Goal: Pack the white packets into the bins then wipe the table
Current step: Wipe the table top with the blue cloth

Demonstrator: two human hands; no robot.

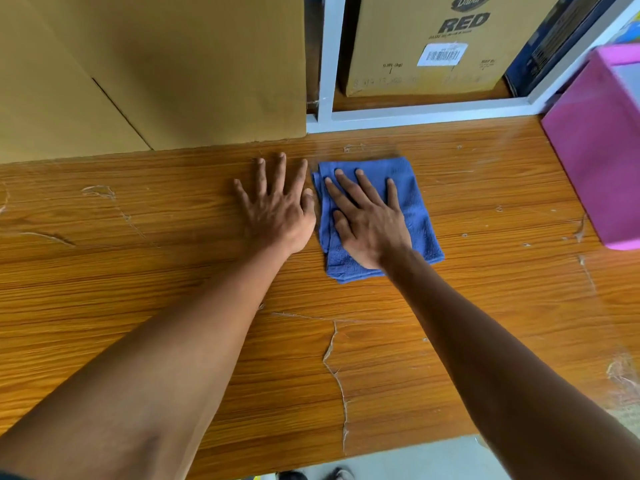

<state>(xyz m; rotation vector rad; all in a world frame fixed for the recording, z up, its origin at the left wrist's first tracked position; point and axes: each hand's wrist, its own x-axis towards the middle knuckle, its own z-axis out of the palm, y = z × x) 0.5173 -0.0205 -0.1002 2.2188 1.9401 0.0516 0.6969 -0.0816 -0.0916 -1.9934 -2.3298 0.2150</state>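
While pressed flat, cloth (408, 188) under right grip (370, 226)

Large plain cardboard box (149, 71) standing at back left; printed carton (429, 46) sitting inside white shelf frame (327, 64); shoes (311, 474) showing below.

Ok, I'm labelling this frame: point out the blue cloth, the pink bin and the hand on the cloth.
blue cloth (420, 206): head view, bare right part.
pink bin (595, 150): head view, side wall.
right hand (372, 226): head view, back of hand.
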